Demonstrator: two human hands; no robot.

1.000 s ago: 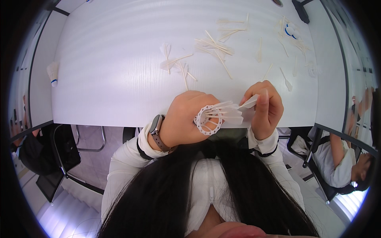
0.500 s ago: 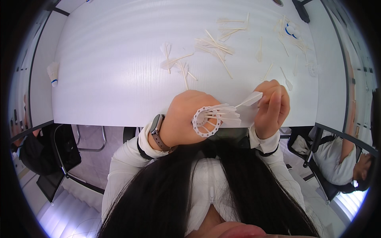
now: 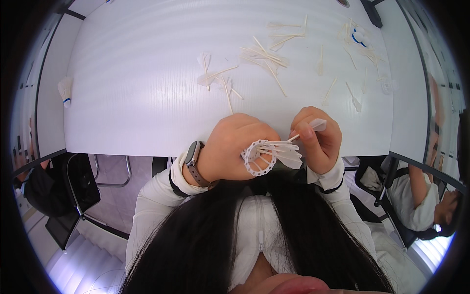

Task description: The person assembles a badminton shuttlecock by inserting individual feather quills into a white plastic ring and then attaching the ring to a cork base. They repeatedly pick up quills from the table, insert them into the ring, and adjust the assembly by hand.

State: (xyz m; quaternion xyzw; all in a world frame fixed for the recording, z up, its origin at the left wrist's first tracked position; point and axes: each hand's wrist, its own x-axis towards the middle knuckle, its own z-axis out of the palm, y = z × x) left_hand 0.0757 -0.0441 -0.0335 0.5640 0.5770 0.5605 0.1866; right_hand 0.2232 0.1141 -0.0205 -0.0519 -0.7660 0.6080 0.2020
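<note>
White zip-front top, dark sleeve bands, wristwatch, grey-brown strap

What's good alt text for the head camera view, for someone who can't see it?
A person's left hand holds a ringed white shuttlecock skirt while the right hand pinches a single feather near it. Beyond them, loose feathers lie scattered on a white table, with another shuttlecock near its left edge.

Fisheye View Looks Down From the Head

From where I stand, the left of two side-by-side fisheye cameras, worn on the head, points down, upright and unmirrored. Nearest the lens, dark hair and a white jacket fill the lower middle; the left hand and right hand sit mid-frame, close by. The white table stretches away toward the top, side panels bowing near the dark rim.
</note>
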